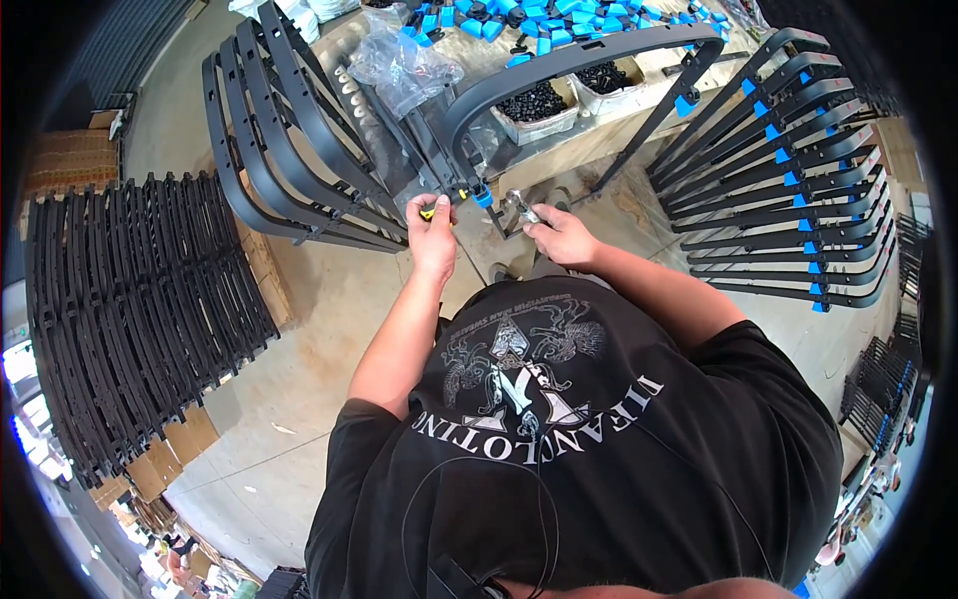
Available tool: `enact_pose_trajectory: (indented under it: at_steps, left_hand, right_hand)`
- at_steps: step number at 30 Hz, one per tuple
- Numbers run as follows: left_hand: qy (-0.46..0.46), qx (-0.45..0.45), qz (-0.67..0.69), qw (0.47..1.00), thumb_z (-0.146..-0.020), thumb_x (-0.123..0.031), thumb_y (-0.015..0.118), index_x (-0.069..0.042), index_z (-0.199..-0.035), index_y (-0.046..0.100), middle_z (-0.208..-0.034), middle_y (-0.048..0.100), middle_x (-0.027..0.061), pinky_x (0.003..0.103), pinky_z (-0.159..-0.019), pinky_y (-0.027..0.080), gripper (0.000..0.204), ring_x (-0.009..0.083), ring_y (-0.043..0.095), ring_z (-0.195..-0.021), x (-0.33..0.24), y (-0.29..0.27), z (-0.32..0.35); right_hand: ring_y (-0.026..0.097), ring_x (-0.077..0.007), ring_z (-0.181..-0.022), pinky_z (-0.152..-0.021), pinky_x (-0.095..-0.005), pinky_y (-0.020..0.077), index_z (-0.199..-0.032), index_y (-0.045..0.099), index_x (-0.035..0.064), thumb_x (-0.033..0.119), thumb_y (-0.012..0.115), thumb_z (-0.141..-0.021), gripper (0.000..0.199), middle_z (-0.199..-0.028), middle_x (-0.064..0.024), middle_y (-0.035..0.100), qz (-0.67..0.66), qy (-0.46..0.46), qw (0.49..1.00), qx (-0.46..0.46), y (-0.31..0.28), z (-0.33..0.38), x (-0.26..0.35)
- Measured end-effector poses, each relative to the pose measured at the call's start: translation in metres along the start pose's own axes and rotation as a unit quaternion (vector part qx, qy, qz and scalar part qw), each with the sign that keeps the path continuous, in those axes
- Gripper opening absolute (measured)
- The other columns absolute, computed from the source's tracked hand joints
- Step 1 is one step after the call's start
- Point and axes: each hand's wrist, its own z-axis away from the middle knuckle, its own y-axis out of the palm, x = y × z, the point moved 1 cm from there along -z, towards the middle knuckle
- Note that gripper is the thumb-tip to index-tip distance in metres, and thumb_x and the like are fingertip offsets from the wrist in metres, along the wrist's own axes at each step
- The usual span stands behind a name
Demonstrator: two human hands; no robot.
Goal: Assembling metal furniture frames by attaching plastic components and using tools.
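Note:
My left hand (432, 238) is closed round a yellow-and-black handled tool (428, 213), beside the lower left end of a black curved frame (589, 57). A blue clip (483, 198) sits on that end, between my two hands. My right hand (565, 240) is closed on a small silver metal tool (523, 208), just right of the clip; its exact kind is too small to tell. The frame arches over the bench, and a second blue clip (686, 105) is on its right leg.
Ahead, the bench carries many loose blue parts (559, 22), two white tubs (539, 128) of small black pieces and a clear plastic bag (404, 65). Black curved frames stand at left (261, 130) and, with blue clips, at right (798, 170). Black bars (130, 309) are stacked far left.

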Motion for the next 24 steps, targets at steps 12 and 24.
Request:
enact_pose_trajectory:
  at_steps: [12,24]
  left_hand:
    - [0.113,-0.151,-0.115,0.975,-0.097,-0.016,0.074,-0.006,-0.131,0.047,-0.102,0.059,0.0079,0.031,-0.081,0.047,0.045,0.0162,0.055,-0.09,0.019,0.025,0.002]
    - [0.218,-0.163,-0.183,0.945,-0.098,-0.023,0.073,-0.008,-0.116,0.05,-0.085,0.055,0.0031,0.03,-0.057,0.039,0.033,0.0103,0.047,-0.067,0.04,0.018,-0.01]
  right_hand:
    - [0.066,-0.048,-0.106,-0.094,-0.0513,0.0521,-0.124,0.053,-0.0088,0.02,0.057,-0.093,0.043,-0.113,-0.0335,0.067,0.269,0.015,0.963,-0.022,0.032,-0.052,0.043]
    - [0.067,-0.0251,-0.061,-0.055,-0.0405,0.0571,-0.099,0.064,-0.0012,0.022,0.064,-0.096,0.024,-0.079,-0.0105,0.065,-0.15,0.273,0.932,0.185,0.009,-0.057,0.103]
